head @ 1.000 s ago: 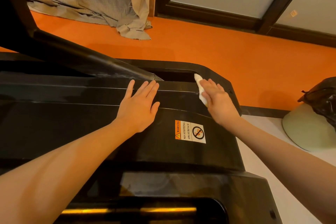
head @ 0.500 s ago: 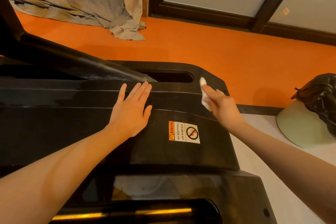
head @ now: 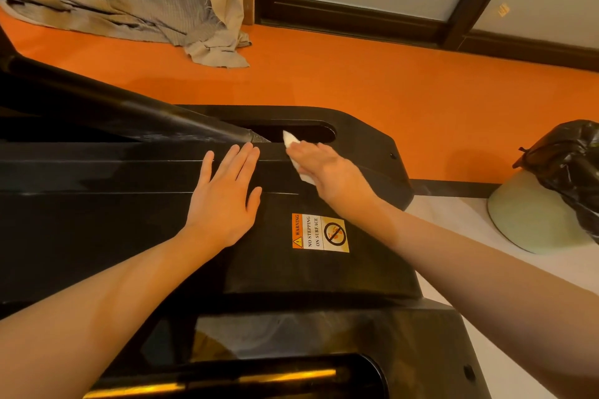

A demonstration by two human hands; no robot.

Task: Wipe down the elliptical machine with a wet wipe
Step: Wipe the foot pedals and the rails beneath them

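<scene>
The elliptical machine's black plastic housing [head: 291, 269] fills the lower left of the head view, with a black arm [head: 129, 113] running into a slot [head: 304, 132] near its top. My left hand [head: 225, 197] lies flat on the housing, fingers straight. My right hand [head: 327, 172] grips a white wet wipe [head: 290, 141] and holds it against the housing just below the slot, right beside my left fingertips. Most of the wipe is hidden under my fingers.
A warning sticker [head: 320, 232] sits on the housing below my right hand. An orange floor [head: 389, 81] lies beyond, with a heaped curtain [head: 207, 45] at the back left. A pale green bin [head: 531, 214] with a black bag [head: 570, 168] stands at the right.
My right hand has slid the wipe leftward along the housing, from its right edge to just below the slot. My left hand stays flat in place.
</scene>
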